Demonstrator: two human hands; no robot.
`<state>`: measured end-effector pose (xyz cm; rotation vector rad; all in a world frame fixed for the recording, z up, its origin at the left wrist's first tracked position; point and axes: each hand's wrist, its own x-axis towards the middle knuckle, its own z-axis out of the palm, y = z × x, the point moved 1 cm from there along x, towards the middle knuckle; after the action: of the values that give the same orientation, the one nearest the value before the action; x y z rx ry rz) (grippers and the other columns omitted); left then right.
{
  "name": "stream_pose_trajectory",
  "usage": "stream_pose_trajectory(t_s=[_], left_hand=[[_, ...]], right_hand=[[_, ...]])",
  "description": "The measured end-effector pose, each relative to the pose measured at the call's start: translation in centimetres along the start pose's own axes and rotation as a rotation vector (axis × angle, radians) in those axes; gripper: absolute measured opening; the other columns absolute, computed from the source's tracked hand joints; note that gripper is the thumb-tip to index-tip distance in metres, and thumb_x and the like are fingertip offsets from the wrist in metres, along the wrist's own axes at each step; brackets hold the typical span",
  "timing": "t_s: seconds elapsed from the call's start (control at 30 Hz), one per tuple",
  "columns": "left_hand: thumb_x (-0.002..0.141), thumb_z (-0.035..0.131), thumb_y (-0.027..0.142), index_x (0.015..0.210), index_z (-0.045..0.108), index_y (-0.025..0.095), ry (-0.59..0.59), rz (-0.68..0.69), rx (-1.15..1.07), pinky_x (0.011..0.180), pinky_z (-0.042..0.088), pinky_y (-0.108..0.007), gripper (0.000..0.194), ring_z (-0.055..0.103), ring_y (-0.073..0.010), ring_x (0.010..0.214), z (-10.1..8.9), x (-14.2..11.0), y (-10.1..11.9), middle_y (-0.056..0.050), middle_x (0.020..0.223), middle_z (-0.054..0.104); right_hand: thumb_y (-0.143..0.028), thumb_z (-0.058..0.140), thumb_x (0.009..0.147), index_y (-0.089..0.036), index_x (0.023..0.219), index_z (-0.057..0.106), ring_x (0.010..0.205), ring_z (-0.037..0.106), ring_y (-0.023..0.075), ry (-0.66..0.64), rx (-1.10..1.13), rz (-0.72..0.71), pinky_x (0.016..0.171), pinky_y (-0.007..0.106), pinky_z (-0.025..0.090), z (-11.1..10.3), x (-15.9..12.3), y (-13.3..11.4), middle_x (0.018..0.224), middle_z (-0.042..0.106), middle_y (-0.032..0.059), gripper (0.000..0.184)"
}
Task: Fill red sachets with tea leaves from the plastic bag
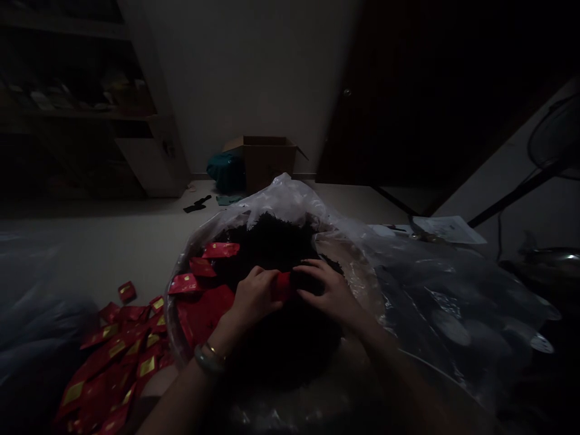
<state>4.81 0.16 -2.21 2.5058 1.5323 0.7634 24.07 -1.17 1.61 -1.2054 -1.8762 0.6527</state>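
Note:
In the head view, my left hand [256, 295] grips a small red packet [283, 286] between thumb and fingers. Facing it from the right, my right hand [327, 289] is curled, fingertips close to the packet, around a dark clump that looks like dried leaves. Both hands are over a heap of dark loose leaves [276, 238] inside a wide round container lined with clear plastic [285, 196]. Several red packets [221, 249] lie at the container's left inner side, beside a larger red sheet or bag [203, 311]. Dim light hides detail in the heap.
Many red packets with gold labels [115, 350] are piled left of the container. A cardboard box [269, 162] and a teal bag [226, 171] stand by the wall. Clear plastic bags [453, 314] spread at right, near white papers [448, 228] and a fan [555, 136].

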Motion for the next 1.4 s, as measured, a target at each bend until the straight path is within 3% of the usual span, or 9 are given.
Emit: stream_pose_trajectory(t_s=[0.17,0.4,0.57,0.67,0.83,1.0,1.17,1.27,1.4], left_hand=[[0.065,0.075,0.027,0.111,0.059,0.019,-0.02,0.011,-0.002,0.074,0.052,-0.032,0.05,0.059,-0.0237,0.096,0.4,-0.1,-0.1,-0.006,0.101,0.068],[0.064,0.077,0.029,0.111,0.059,0.019,-0.068,-0.011,0.005,0.073,0.052,-0.032,0.051,0.059,-0.0243,0.095,0.2,0.0,0.3,-0.007,0.101,0.067],[0.064,0.075,0.027,0.111,0.059,0.019,-0.065,-0.005,-0.022,0.073,0.053,-0.034,0.05,0.059,-0.0249,0.095,0.4,-0.1,0.5,-0.008,0.099,0.066],[0.064,0.075,0.025,0.11,0.06,0.018,-0.061,-0.032,-0.062,0.074,0.053,-0.034,0.049,0.06,-0.0245,0.093,0.2,-0.1,0.6,-0.008,0.099,0.066],[0.062,0.074,0.023,0.109,0.06,0.019,-0.051,-0.055,-0.16,0.075,0.053,-0.033,0.049,0.06,-0.0226,0.088,0.1,-0.1,0.6,-0.006,0.096,0.065],[0.062,0.074,0.022,0.107,0.061,0.018,-0.047,-0.086,-0.216,0.074,0.052,-0.033,0.047,0.059,-0.0216,0.084,0.2,0.0,0.4,-0.006,0.091,0.063],[0.059,0.075,0.02,0.107,0.06,0.016,-0.063,-0.105,-0.225,0.073,0.051,-0.034,0.05,0.059,-0.0219,0.083,0.5,0.0,0.2,-0.006,0.09,0.062],[0.059,0.076,0.021,0.107,0.06,0.017,-0.081,-0.104,-0.215,0.073,0.051,-0.033,0.051,0.059,-0.0218,0.084,0.7,0.0,0.3,-0.005,0.091,0.062],[0.059,0.076,0.021,0.11,0.058,0.018,-0.101,-0.059,-0.185,0.078,0.051,-0.035,0.054,0.059,-0.0233,0.09,0.8,0.0,0.5,-0.006,0.096,0.064]], right_hand=[[-0.013,0.065,0.07,-0.022,0.099,0.063,0.097,0.059,0.0223,0.106,-0.111,-0.108,0.087,0.038,0.05,0.0,0.0,-0.3,0.102,0.06,0.0063,0.03],[-0.007,0.06,0.073,-0.022,0.088,0.066,0.088,0.062,0.0192,-0.023,-0.23,-0.155,0.079,0.033,0.053,0.6,-0.4,0.5,0.098,0.061,0.0055,0.021],[-0.005,0.062,0.068,-0.023,0.109,0.058,0.105,0.057,0.0254,0.134,-0.276,-0.152,0.092,0.043,0.05,1.2,-0.6,0.1,0.116,0.053,0.0097,0.044],[-0.008,0.066,0.067,-0.021,0.103,0.056,0.1,0.058,0.0267,0.208,-0.263,-0.173,0.089,0.045,0.051,1.4,-0.5,-0.1,0.106,0.054,0.0098,0.039],[-0.012,0.063,0.077,-0.02,0.093,0.061,0.096,0.061,0.0237,0.105,-0.233,-0.277,0.084,0.039,0.054,1.4,-0.5,0.0,0.1,0.061,0.0088,0.018],[-0.016,0.062,0.082,-0.019,0.101,0.065,0.109,0.057,0.0266,0.044,-0.271,-0.38,0.092,0.044,0.05,0.9,-0.5,0.0,0.11,0.064,0.0114,0.019],[-0.008,0.053,0.085,-0.018,0.092,0.066,0.091,0.06,0.0224,0.024,-0.284,-0.413,0.079,0.038,0.054,0.5,-0.4,-0.5,0.094,0.067,0.0093,0.018],[-0.006,0.054,0.083,-0.019,0.086,0.063,0.081,0.061,0.02,0.011,-0.264,-0.367,0.071,0.034,0.054,0.7,-0.4,-0.5,0.082,0.066,0.006,0.016],[-0.006,0.058,0.078,-0.02,0.082,0.059,0.073,0.061,0.0175,0.054,-0.273,-0.148,0.067,0.031,0.053,1.3,-0.4,0.0,0.078,0.062,0.0035,0.014]])
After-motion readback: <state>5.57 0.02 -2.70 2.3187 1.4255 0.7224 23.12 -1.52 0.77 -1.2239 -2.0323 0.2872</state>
